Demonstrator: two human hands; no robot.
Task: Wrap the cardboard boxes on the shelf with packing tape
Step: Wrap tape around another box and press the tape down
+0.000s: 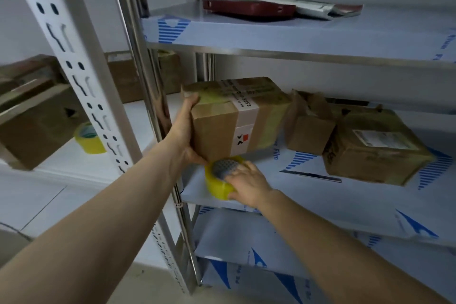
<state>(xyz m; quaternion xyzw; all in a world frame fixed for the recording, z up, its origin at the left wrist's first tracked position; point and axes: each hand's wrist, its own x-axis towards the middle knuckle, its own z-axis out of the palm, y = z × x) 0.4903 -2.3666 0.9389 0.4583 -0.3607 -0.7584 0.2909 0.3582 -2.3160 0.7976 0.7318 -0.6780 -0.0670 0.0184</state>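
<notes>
While the left hand (188,128) grips the near box (237,116) by its left end, thumb under the bottom corner & fingers over the top, the right hand (249,184) is clasped over the yellow tape roll (218,185). The roll sits at the front lip of the middle shelf (345,202), right below the box's lower front corner. The box is on that shelf, left side, next to the upright post. Can't tell if its base is fully down or tipped up a bit. It already carries yellowish tape bands & a white label strip round the middle. No loose strip visible btw roll & box.

Risks from here, as I judge:
- Roll is at the very edge, so a loose hold or a sharp tug could send it off the shelf to the floor.
- Box is held by one end only. If the tape pulls hard it may twist or slide out of the grip.
- A small crumpled box (308,128) sits just beside it on the right, w/ a bigger box (375,148) beyond. Turning the near box to wrap it could shove those back or sideways.
- Not much headroom under the upper shelf (246,32), so passing the roll over the top may snag.
- New tape may cover the printed label.
</notes>
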